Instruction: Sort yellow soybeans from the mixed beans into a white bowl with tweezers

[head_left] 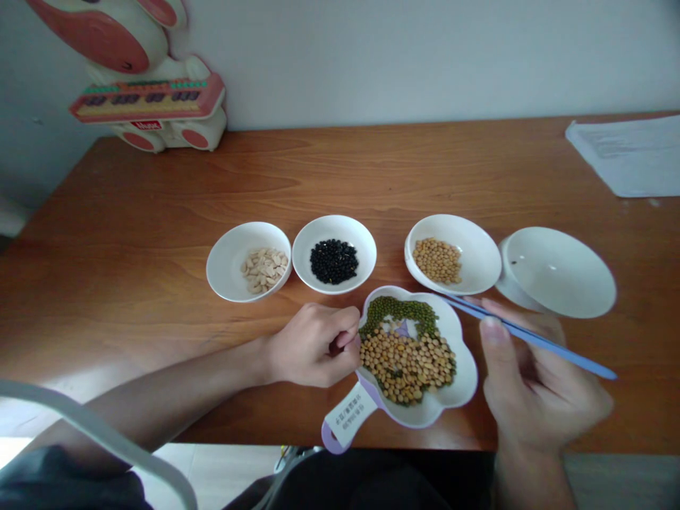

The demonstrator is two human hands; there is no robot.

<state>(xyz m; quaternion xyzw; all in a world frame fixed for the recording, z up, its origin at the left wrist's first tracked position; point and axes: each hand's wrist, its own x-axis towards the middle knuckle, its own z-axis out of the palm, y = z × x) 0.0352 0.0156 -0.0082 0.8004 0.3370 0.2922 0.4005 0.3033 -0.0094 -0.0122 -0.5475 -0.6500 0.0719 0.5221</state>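
Note:
My right hand is closed around a pair of slim blue tweezers. Their tips point left, by the lower rim of the bowl of soybeans; I see nothing clearly held between them. My left hand is curled into a loose fist at the left rim of a white and purple flower-shaped dish, with nothing visible in the fingers. In this dish, green mung beans lie mostly along the top, and yellow soybeans cover the middle and bottom. Its labelled handle points toward me.
Behind the dish stand white bowls: one with pale flat seeds, one with black beans, and a tilted one at right with a dark speck inside. A toy keyboard figure and white paper lie farther back. A pale curved bar crosses lower left.

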